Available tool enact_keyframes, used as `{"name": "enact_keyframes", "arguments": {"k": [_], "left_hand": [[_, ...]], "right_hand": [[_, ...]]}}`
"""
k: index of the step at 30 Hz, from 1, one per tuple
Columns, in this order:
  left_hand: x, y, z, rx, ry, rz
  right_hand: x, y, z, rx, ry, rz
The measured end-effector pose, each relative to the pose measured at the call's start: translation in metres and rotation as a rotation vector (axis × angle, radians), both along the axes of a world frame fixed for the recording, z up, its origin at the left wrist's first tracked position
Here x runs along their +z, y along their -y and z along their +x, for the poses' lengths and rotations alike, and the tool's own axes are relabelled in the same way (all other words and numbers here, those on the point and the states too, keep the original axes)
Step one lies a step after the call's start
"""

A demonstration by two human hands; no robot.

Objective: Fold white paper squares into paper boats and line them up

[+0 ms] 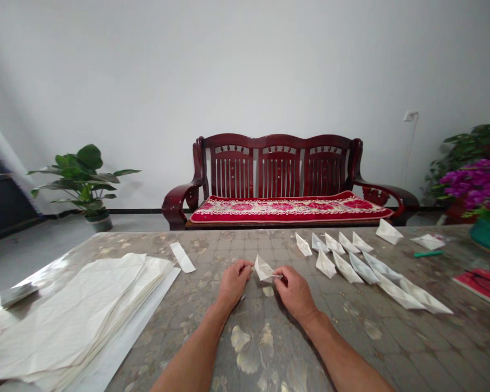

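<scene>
A small white paper boat (pixel 263 270) is held just above the middle of the table, its pointed peak upward. My left hand (pixel 236 280) pinches the boat's left tip between thumb and fingers. At the opposite end, my right hand (pixel 294 291) grips the right tip the same way. Several finished-looking paper boats stand in rows to the right, among them a near row with a boat (pixel 347 268) and a far row with a boat (pixel 303 245).
A stack of white paper sheets (pixel 77 310) covers the table's left side, with a paper strip (pixel 182 257) beyond it. At right are a green pen (pixel 428 253), a red book (pixel 482 286) with glasses and a flower pot (pixel 489 235). Behind the table stands a wooden bench (pixel 277 169).
</scene>
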State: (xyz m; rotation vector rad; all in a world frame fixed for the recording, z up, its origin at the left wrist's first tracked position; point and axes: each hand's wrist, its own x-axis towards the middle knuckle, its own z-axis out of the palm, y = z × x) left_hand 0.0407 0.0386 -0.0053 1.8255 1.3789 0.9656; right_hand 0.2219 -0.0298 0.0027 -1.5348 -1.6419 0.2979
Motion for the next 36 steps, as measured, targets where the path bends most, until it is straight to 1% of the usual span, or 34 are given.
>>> {"name": "enact_keyframes", "arguments": {"k": [5,9,14,18,22,29,32,34,36], "left_hand": [[-0.004,-0.003,-0.001,-0.008,-0.004,0.002],[-0.009,-0.005,-0.003,-0.017,-0.007,0.012],[-0.013,-0.008,-0.004,-0.026,-0.015,0.012],[-0.012,-0.008,-0.004,-0.035,-0.035,0.008],[-0.009,-0.007,-0.003,-0.032,-0.070,0.010],[-0.009,-0.009,-0.005,-0.031,-0.078,0.007],[-0.010,-0.009,-0.005,-0.026,-0.094,0.007],[-0.010,-0.009,-0.005,-0.025,-0.103,0.010],[-0.010,-0.009,-0.004,-0.032,-0.110,0.015]], "right_hand": [[0.002,0.002,0.000,-0.006,-0.057,-0.007],[0.000,0.002,0.001,-0.022,-0.143,-0.016],[-0.007,-0.001,0.004,-0.057,-0.345,-0.017],[-0.009,-0.005,0.008,-0.103,-0.533,-0.040],[-0.007,-0.005,0.010,-0.102,-0.588,-0.067],[-0.008,-0.006,0.010,-0.064,-0.503,-0.081],[-0.006,0.000,0.015,-0.072,-0.423,-0.116],[-0.001,0.013,0.025,-0.083,-0.273,-0.129],[0.005,0.030,0.040,-0.148,-0.028,-0.067]]}}
